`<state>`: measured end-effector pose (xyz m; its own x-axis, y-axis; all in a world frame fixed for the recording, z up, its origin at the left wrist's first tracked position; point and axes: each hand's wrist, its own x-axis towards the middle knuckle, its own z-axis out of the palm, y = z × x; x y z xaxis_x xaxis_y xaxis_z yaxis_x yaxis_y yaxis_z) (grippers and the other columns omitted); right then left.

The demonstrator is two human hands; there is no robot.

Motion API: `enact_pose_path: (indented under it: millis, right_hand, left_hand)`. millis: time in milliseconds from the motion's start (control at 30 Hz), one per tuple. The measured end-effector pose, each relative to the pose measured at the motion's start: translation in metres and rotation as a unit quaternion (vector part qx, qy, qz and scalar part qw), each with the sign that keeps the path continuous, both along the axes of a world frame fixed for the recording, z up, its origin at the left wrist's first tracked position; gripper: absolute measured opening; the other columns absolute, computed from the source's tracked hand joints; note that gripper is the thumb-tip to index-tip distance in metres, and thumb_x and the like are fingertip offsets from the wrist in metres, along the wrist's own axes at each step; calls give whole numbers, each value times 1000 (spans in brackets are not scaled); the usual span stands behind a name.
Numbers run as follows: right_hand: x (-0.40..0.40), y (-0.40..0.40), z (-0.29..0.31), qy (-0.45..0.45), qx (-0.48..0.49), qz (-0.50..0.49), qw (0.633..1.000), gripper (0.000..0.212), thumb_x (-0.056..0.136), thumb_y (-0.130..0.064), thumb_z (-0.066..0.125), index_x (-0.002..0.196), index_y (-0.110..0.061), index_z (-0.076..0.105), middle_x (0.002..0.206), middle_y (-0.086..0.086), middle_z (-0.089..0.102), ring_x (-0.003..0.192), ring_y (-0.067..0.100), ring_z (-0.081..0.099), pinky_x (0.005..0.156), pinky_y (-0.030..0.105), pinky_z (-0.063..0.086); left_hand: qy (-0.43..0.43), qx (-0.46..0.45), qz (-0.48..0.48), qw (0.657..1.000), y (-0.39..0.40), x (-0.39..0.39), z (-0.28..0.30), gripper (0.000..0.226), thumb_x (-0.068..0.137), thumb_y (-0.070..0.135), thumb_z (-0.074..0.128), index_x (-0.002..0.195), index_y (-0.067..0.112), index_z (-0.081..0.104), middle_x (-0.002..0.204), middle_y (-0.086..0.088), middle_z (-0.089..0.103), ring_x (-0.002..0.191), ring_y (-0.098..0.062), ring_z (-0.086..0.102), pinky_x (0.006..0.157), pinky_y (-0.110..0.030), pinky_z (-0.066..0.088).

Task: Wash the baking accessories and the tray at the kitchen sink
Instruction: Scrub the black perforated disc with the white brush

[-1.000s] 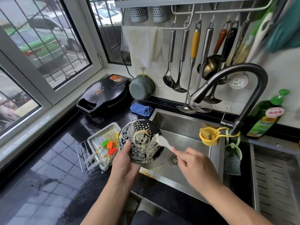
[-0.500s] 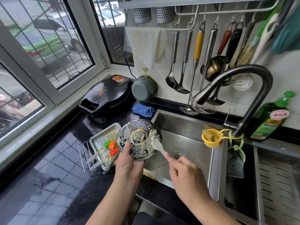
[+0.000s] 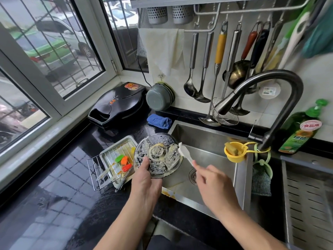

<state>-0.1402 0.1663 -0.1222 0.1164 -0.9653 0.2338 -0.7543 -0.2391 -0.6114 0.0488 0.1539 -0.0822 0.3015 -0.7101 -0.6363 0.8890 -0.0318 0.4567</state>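
The round perforated metal plate (image 3: 158, 156), gripped by the left hand (image 3: 146, 179), had been raised slightly; the white scraper (image 3: 185, 153), pinched by the right hand (image 3: 214, 184), had shifted to its right edge, residue remaining.

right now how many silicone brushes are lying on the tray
3: the green brush, the orange brush and the red brush lie side by side on the tray. More may be hidden behind the left hand.
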Motion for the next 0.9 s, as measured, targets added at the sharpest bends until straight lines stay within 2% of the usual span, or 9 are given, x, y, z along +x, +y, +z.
enact_pose_path:
  millis: [33,133,200,267,333,467,533,667,900]
  right_hand:
    - [0,3,0,2,2,15,1000,45,95,-14,67,135,-35,61,66,-10,44,53,14,46,45,33,35]
    - [-2,21,4,-22,24,70,997,48,95,-16,67,134,-41,55,66,-7,44,52,13,44,48,23,28]
    - [-6,13,8,-34,33,37,998,44,98,-18,64,134,-41,56,66,-7,46,54,12,44,47,17,24]
    - [-11,-5,11,-34,39,-20,998,39,100,-20,61,135,-38,59,66,-7,45,58,10,44,46,20,28]
    - [-13,-11,14,-31,45,-37,998,38,101,-20,60,135,-37,61,66,-6,45,58,9,44,47,21,29]
    - [-13,13,22,-56,75,1,996,38,101,-20,59,135,-36,60,66,-9,45,58,8,44,49,20,34]
    - [-15,4,22,-54,86,-2,995,36,101,-22,59,134,-37,62,66,-9,46,57,8,43,48,19,32]
    - [-17,-21,23,-36,79,-29,996,35,101,-23,58,132,-39,63,69,-9,51,56,8,42,49,20,27]
    - [-3,0,16,2,45,-27,999,40,99,-20,60,135,-39,60,64,-7,42,59,16,45,49,29,30]
  left_hand:
    - [-11,-1,-9,1000,-1,1,-2,26,110,16,43,114,-2,61,93,-22,77,94,-34,73,104,-59,48]
    - [-33,-10,-34,999,-5,6,-1,27,110,18,43,118,0,61,106,-21,76,86,-30,77,88,-55,55]
    - [-57,-26,-60,996,-6,6,-1,28,109,17,44,125,1,59,115,-21,74,99,-32,75,96,-57,53]
    - [-65,-36,-83,994,-5,2,-4,31,109,16,44,130,-1,58,122,-23,71,115,-35,69,109,-60,45]
    - [-77,-42,-99,991,-5,-1,-5,33,109,16,43,130,-3,59,124,-24,70,119,-36,66,113,-59,41]
    - [-95,-43,-99,990,-4,6,-4,33,109,15,43,135,1,56,122,-21,71,117,-34,68,108,-58,47]
    - [-103,-48,-112,987,-4,8,-7,34,108,15,44,138,2,53,124,-22,70,116,-35,69,104,-58,50]
    - [-122,-51,-134,982,-5,2,-5,33,108,14,45,135,-2,56,125,-23,69,119,-36,67,111,-60,43]
    - [-138,-63,-123,981,-2,-4,-8,29,107,13,46,130,0,58,123,-23,71,116,-35,69,108,-59,46]
